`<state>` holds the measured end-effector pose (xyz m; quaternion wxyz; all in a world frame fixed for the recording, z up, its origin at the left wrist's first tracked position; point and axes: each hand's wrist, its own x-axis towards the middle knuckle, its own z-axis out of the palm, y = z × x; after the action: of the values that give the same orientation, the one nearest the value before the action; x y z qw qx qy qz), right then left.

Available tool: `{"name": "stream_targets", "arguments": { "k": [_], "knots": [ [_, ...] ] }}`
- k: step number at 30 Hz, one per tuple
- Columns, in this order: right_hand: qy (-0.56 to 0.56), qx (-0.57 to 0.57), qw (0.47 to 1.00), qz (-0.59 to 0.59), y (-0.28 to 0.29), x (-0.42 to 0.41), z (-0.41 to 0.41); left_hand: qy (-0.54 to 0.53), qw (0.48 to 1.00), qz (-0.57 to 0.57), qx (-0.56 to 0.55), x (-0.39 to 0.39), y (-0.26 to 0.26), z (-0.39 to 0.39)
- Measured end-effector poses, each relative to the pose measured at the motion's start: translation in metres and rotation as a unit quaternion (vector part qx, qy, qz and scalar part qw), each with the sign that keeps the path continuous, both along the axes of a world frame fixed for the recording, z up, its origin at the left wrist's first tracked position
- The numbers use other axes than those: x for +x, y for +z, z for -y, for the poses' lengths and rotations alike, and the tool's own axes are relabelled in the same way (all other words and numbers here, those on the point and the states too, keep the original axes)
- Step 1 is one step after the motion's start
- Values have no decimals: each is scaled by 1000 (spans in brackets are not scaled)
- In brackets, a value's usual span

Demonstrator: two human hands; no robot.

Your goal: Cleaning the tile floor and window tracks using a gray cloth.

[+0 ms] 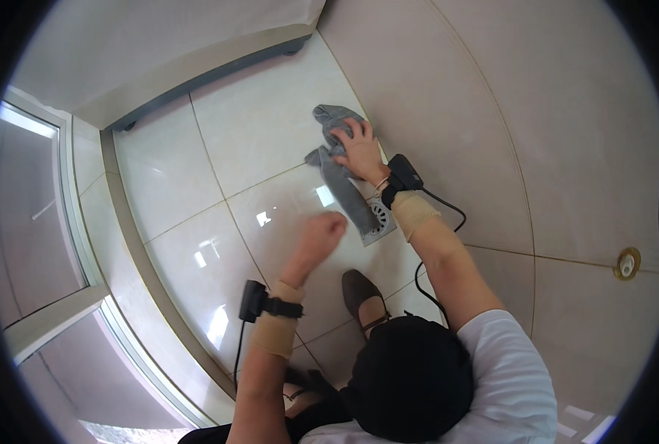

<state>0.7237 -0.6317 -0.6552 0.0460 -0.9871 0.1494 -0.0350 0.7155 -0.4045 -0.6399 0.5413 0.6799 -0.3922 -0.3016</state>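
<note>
A grey cloth (343, 186) lies crumpled on the glossy tiled floor, close to the foot of the tiled wall. My right hand (358, 151) presses on its upper, bunched part with fingers spread. One end of the cloth trails down and partly covers a square metal floor drain (381, 219). Lower left of the cloth, my left hand (320, 240) is curled and somewhat blurred; nothing can be made out in it, and it does not touch the cloth. Each wrist wears a black strapped device with a cable over a tan sleeve.
A pale cabinet or appliance with a dark base (207, 83) stands at the upper left. Framed glass panels (44, 211) rise above a raised ledge on the left. The tiled wall (446, 111) fills the right, with a pipe fitting (627, 265) low down. My brown shoe (361, 291) is near the drain.
</note>
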Motion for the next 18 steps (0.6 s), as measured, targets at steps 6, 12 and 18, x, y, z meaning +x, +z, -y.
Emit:
{"name": "stream_targets", "arguments": {
  "k": [6,12,18],
  "knots": [
    [-51,-51,997,-22,1,-65,-12,45,996,-50,50,-57,-11,11],
    [-105,-20,989,-101,19,-234,-80,-22,996,44,69,-68,-9,25],
    [-181,94,903,-377,49,-407,-120,-174,978,39,108,-93,-30,29]
  ]
}}
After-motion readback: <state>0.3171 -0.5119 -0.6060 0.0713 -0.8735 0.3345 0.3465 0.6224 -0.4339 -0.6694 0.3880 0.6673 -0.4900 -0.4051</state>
